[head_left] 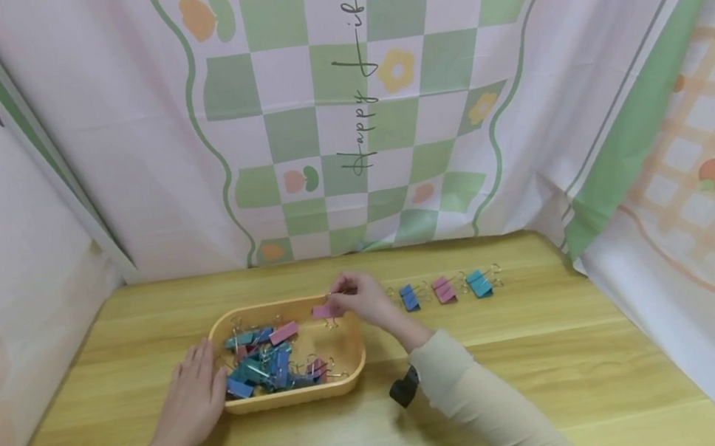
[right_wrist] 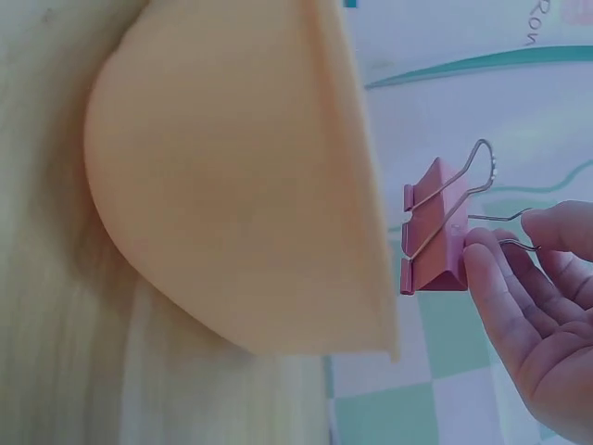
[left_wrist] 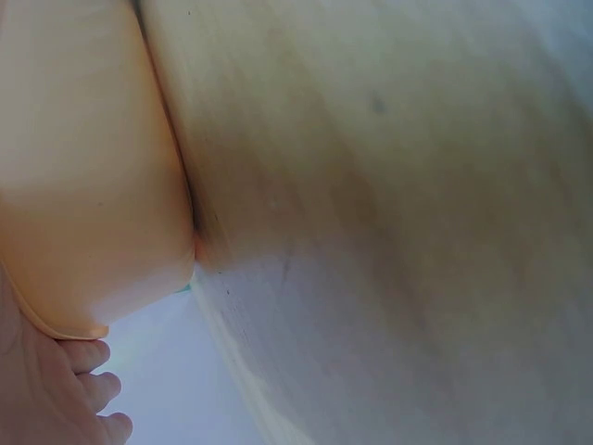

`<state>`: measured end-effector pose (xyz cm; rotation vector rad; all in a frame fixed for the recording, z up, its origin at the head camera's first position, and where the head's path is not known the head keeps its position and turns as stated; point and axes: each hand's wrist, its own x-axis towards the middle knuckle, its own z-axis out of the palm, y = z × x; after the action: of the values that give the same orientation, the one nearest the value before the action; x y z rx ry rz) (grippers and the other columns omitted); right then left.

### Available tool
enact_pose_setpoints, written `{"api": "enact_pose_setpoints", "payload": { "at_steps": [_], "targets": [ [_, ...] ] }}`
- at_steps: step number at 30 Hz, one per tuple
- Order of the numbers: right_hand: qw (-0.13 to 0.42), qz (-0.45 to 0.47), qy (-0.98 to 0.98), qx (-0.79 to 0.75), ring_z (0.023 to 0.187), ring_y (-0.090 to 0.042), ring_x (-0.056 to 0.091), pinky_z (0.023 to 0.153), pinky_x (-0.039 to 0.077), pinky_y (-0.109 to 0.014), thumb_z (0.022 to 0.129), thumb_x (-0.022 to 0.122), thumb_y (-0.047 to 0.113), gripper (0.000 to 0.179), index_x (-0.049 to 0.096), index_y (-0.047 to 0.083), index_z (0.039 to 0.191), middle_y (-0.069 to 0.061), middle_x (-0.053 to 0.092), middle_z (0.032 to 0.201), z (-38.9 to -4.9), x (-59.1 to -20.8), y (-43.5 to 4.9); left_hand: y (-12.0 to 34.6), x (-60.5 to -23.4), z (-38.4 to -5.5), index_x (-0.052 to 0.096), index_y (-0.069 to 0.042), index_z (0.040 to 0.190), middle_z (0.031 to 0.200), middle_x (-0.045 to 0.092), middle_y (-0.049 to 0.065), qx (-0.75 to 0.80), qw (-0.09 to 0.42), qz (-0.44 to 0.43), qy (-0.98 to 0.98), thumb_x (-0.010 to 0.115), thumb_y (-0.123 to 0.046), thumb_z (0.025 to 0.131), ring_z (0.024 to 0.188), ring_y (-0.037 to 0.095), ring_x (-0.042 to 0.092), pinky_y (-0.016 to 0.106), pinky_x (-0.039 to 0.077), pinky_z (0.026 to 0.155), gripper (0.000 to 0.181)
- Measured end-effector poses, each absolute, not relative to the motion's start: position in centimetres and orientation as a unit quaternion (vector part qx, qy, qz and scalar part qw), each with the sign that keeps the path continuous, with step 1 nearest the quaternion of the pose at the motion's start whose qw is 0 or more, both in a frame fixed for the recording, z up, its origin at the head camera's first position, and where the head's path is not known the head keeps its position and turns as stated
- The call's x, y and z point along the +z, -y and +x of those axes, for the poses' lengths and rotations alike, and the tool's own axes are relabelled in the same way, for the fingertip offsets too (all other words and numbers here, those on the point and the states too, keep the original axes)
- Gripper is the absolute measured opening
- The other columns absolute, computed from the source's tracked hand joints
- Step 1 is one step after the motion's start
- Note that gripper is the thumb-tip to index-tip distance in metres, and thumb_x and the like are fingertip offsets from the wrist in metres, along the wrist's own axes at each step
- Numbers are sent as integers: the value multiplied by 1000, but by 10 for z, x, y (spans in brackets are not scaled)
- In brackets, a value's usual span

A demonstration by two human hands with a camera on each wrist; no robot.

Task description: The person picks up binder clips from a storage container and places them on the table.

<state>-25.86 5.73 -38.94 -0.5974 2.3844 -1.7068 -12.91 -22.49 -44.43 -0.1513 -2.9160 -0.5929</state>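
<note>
My right hand (head_left: 363, 300) pinches a pink binder clip (right_wrist: 440, 227) by one of its wire handles, just above the right back part of a yellow-orange plastic basket (head_left: 288, 397). In the right wrist view the clip is beside the rim, its other handle standing free. My left hand (head_left: 188, 404) rests against the basket's left side, its fingers lying along the rim. Blue, teal and pink binder clips (head_left: 281, 366) lie jumbled in the basket, mostly in its left and front parts.
On the wooden table (head_left: 524, 381), right of the basket, a blue clip (head_left: 410, 297), a pink clip (head_left: 444, 290) and a teal clip (head_left: 479, 283) lie in a row. A checkered cloth (head_left: 350, 105) hangs behind the table; more cloth flanks both sides.
</note>
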Motion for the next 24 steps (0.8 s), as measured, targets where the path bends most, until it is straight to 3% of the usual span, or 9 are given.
{"api": "enact_pose_setpoints", "payload": {
  "at_steps": [14,24],
  "targets": [
    [45,-179,-786,-589,67,-20,63,63,56,-34,85,61,0,9,57,-6,91,-15,64,80,-268,-373,-87,225,-445,-129,18,12,140,145,18,30,-200,86,-54,975,28,-28,100,132,45,14,57,11,105,58],
    [6,-173,-773,-610,67,-19,63,64,56,-36,86,60,-3,11,56,-11,92,-20,64,82,-274,-360,-114,224,-443,-128,17,11,141,145,16,29,-200,84,-56,975,29,-28,100,132,45,14,56,11,106,58]
  ]
}}
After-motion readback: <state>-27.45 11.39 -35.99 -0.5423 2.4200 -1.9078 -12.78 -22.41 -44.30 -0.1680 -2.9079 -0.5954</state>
